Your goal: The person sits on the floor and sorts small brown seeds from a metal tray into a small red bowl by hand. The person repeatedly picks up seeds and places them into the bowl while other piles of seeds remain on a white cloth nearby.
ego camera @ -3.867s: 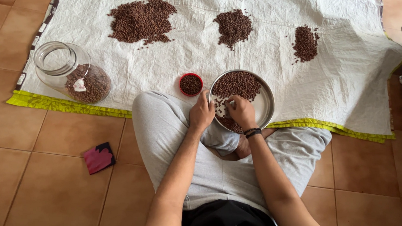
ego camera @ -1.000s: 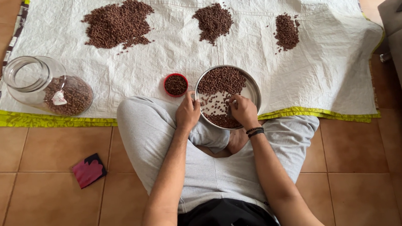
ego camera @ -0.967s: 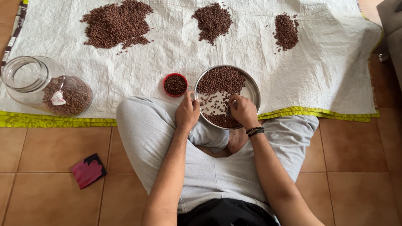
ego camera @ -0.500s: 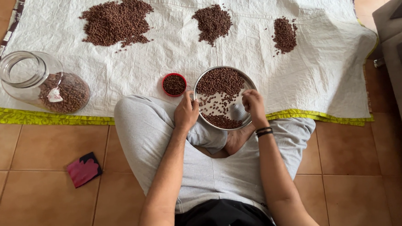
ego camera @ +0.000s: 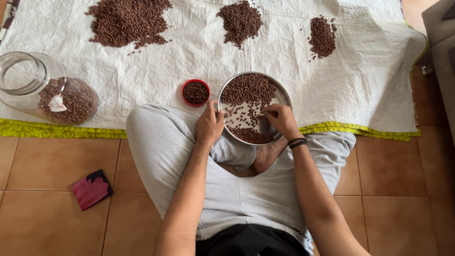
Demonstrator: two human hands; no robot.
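Steel plate (ego camera: 284,95) of brown seeds (ego camera: 248,89) is resting on the seated person's crossed legs at the white cloth's (ego camera: 370,79) edge. Left hand (ego camera: 210,126) is gripping the plate's near rim; right hand (ego camera: 280,120), fingers curled, is touching seeds inside. Beyond are lying a small red cup (ego camera: 195,92), a tipped glass jar (ego camera: 41,89) and three seed piles (ego camera: 240,20).

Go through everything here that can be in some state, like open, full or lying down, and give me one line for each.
Glass jar: on its side, mouth open, partly filled with brown seeds.
Red cup: upright, filled with seeds.
Steel plate: flat, partly covered with seeds.
White cloth: spread out, three seed piles on it.
Left hand: gripping the plate's rim.
Right hand: fingertips down among the plate's seeds.
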